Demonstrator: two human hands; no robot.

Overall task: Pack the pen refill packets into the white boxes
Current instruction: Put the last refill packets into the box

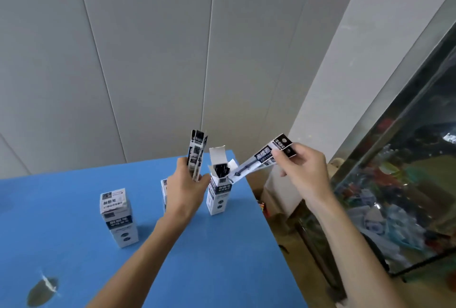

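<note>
Three white boxes stand upright on the blue table (74, 209). One closed box (119, 217) stands alone toward the left. A second box (163, 194) is mostly hidden behind the left hand (183, 190), so only a strip of its side shows. The third, an open box (219, 188), stands near the table's right edge with its top flaps raised, and dark packet ends show inside its mouth.

The left hand is raised above the table, its fingers and thumb curled around the lower end of a small bunch of packets (196, 153). That bunch stands nearly upright, just left of the open box and apart from it.

The right hand (304, 172) is out past the table's right edge. Its thumb and fingers pinch the dark upper end of a single packet (261, 159). This packet slants down to the left, and its lower end sits at the rim of the open box, between the raised flaps; whether the tip is already inside cannot be told.

Behind the table rises a wall of pale grey panels (148, 61). To the right stands a glass tank (407, 184) with coloured objects inside, blurred behind its reflections. A dark oval mark (42, 291) lies on the table near the lower left corner.
</note>
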